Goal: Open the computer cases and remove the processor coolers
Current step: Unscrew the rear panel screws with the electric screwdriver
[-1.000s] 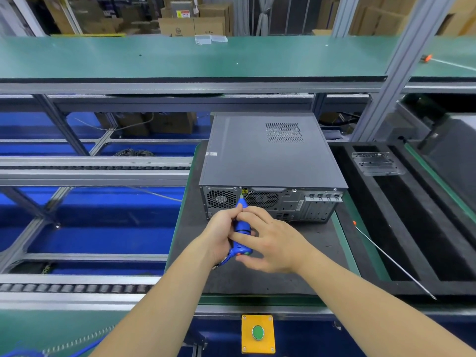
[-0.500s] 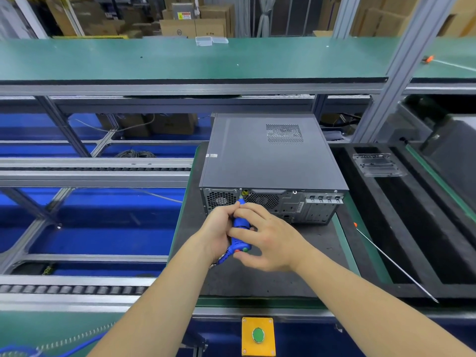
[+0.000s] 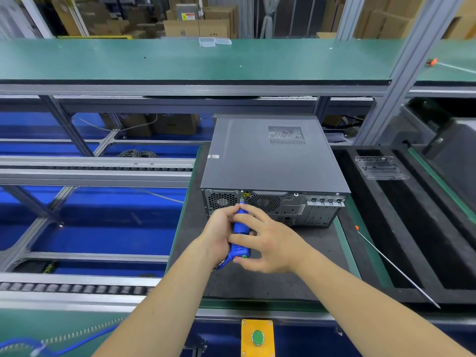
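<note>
Little has moved since the earlier frames: the electric screwdriver (image 3: 239, 235) tip has crept up onto the screw at the top edge of the computer case (image 3: 270, 161) rear panel, and I'm holding it there. My left hand (image 3: 219, 238) has its grip clenched round the blue body; my right hand (image 3: 268, 246) steadies it with fingers wrapped over the front (probably to keep the bit square on the screw). The case lies flat on the worktop (image 3: 257, 279), lid still on, rear panel facing me, just beyond both hands. A long screwdriver (image 3: 396, 266) lies well to the right.
</note>
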Demonstrator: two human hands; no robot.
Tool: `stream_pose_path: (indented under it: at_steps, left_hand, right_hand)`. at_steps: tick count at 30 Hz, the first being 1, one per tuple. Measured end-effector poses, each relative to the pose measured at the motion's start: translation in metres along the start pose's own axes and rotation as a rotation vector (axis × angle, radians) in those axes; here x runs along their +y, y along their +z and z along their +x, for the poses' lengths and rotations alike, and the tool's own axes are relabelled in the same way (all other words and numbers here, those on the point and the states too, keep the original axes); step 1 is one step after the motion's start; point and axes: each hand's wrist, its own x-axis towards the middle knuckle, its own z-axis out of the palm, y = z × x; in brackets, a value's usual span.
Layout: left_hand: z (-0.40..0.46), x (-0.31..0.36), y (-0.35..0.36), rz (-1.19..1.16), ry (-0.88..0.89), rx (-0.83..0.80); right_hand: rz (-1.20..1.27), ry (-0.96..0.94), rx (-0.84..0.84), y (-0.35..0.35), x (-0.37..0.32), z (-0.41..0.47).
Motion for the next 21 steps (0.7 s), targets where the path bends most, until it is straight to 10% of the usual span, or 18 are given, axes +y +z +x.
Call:
stream_pose_path:
  at_steps: [21]
  left_hand:
    - [0.05,0.03,0.013,-0.002,0.086,0.177]
  right_hand:
    - [-0.216,-0.216,-0.094,-0.017,0.004,0.012]
